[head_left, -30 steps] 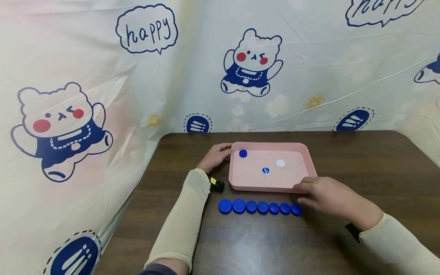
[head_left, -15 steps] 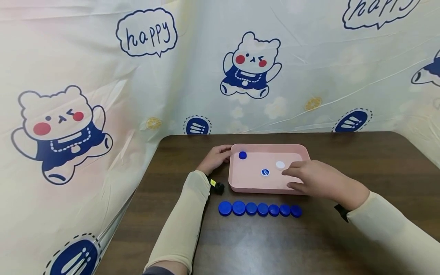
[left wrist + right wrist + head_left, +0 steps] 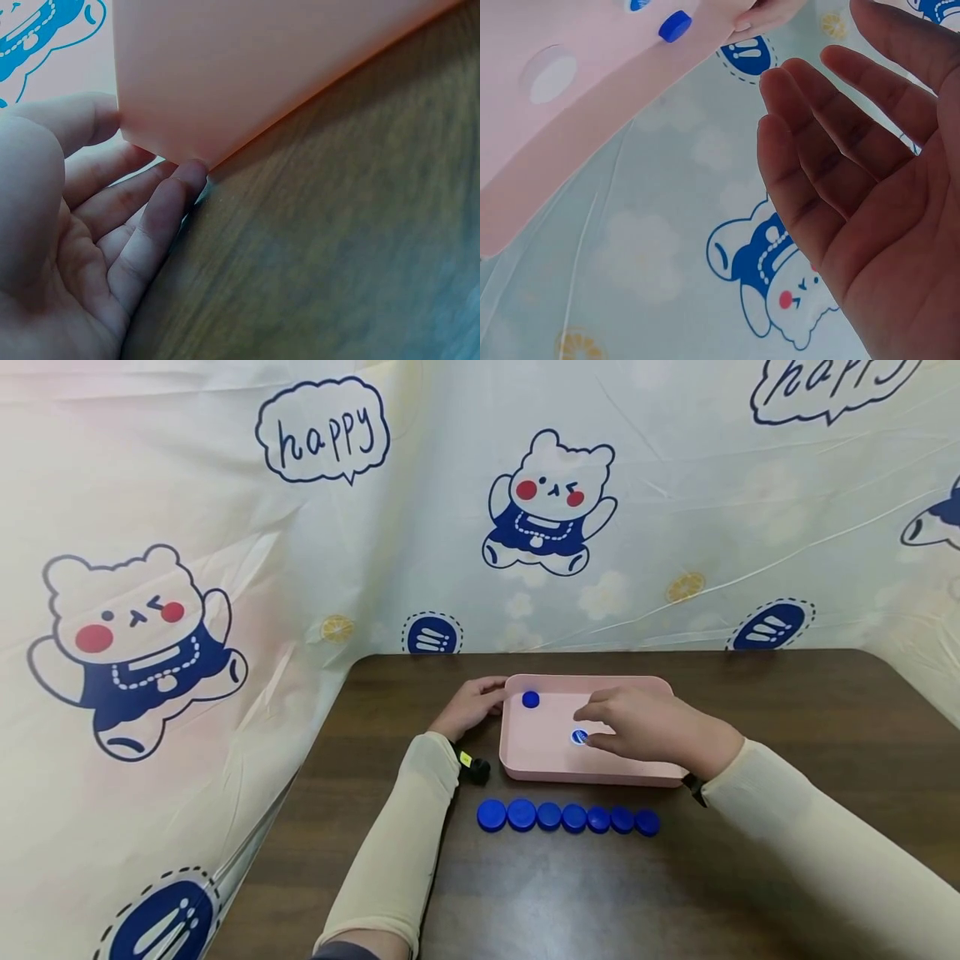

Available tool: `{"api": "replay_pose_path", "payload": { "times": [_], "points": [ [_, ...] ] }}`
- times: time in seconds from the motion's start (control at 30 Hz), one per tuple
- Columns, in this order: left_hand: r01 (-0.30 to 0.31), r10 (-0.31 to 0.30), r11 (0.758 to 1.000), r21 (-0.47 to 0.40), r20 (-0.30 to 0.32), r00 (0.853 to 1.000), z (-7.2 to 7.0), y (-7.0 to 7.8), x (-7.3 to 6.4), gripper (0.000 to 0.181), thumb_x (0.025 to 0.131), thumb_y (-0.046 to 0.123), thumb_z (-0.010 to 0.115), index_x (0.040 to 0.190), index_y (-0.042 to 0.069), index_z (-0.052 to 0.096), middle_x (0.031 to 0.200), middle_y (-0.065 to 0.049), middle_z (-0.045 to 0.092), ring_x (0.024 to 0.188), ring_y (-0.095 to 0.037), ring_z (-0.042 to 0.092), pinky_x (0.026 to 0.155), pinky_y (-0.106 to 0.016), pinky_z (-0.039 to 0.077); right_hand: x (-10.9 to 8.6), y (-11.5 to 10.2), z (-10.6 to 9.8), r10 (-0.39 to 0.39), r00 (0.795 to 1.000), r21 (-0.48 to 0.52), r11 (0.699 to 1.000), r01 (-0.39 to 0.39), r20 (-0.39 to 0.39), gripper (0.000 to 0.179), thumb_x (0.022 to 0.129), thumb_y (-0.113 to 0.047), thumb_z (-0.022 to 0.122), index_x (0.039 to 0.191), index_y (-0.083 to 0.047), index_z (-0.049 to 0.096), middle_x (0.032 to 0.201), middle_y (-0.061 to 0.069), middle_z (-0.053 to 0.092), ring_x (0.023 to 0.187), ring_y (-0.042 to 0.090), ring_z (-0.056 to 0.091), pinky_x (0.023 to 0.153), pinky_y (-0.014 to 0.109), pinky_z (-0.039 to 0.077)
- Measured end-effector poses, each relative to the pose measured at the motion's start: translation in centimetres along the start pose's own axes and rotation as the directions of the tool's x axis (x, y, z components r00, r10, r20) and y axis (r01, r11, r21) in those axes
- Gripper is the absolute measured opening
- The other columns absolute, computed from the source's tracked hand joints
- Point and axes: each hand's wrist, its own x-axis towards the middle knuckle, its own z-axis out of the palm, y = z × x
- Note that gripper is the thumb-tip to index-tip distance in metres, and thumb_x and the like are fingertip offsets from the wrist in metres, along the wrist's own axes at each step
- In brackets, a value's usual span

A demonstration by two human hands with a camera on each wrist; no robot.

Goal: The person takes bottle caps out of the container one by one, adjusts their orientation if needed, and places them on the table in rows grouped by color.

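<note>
A shallow pink tray [image 3: 540,764] lies on the table. My left hand [image 3: 470,703] grips its far left corner; in the left wrist view the fingertips [image 3: 193,174] sit right at the tray's wall. Over the tray's right half hovers my right hand [image 3: 648,722], fingers spread and pointing left, the thumb right at a white cap with a blue print [image 3: 579,737]. Nothing shows in its palm [image 3: 900,195] in the right wrist view. A blue bottle cap [image 3: 531,699] lies in the tray's back left. A white cap [image 3: 551,73] is hidden under the hand in the head view.
A row of several blue bottle caps [image 3: 573,818] lies on the brown table [image 3: 525,893], in front of the tray, the larger ones on the left. A small black device [image 3: 476,768] sits at the left wrist. A curtain with bear prints [image 3: 450,510] hangs behind the table.
My right hand has moved left from the tray's front right corner to over its middle, covering the white cap. The left hand has stayed at its corner.
</note>
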Motion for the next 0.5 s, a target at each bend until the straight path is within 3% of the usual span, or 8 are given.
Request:
{"api": "replay_pose_path", "payload": {
  "times": [0.23,0.5],
  "points": [
    [0.003,-0.003,1.000,0.004,0.000,1.000,0.1,0.0,0.0,0.043,0.095,0.038,0.063,0.135,0.020,0.060,0.123,0.002,0.062,0.098,-0.017,0.064,0.085,-0.034,0.053,2.1,0.1,-0.5,0.094,0.993,0.014,0.995,-0.095,0.077,0.038,0.088,-0.033,0.073,0.122,-0.018,0.070,0.117,0.003,0.066,0.102,0.021,0.065,0.081,0.041,0.054],
    [0.003,-0.003,1.000,0.026,-0.004,1.000,0.0,-0.1,0.0,0.042,0.096,0.038,0.061,0.135,0.021,0.060,0.122,0.002,0.062,0.097,-0.018,0.063,0.085,-0.034,0.053,4.7,1.3,0.0,0.087,0.987,0.139,0.985,-0.106,0.136,0.040,0.092,-0.032,0.069,0.127,-0.013,0.066,0.127,0.007,0.062,0.102,0.022,0.065,0.089,0.042,0.052]
  ]
}}
